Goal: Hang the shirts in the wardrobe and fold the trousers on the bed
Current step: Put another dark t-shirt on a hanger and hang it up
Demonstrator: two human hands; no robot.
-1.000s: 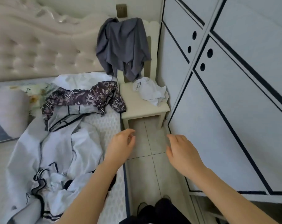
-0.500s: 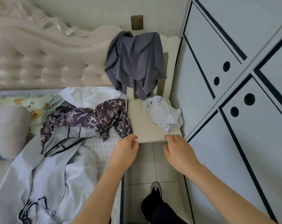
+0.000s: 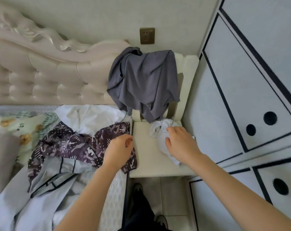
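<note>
A crumpled white garment [image 3: 158, 129] lies on the seat of a cream chair [image 3: 146, 159]. My right hand [image 3: 181, 145] rests on top of it, fingers spread and slightly bent. A grey shirt [image 3: 144, 84] is draped over the chair back. On the bed lie a purple patterned garment [image 3: 66, 144], a white shirt [image 3: 91, 114] behind it, and a pale grey garment with dark stripes [image 3: 58, 174] in front. My left hand [image 3: 119, 149] hovers over the purple garment's right end, fingers loosely curled, holding nothing.
The wardrobe [image 3: 241, 84], white doors with black lines and round finger holes, stands shut right beside the chair. A padded headboard [image 3: 41, 77] and a grey pillow [image 3: 1, 155] are on the left. My feet [image 3: 138, 189] stand on the narrow tiled strip between bed and wardrobe.
I have stepped closer to the chair. Both hands moved forward: the right one has come down onto the white garment, the left one over the purple garment's edge.
</note>
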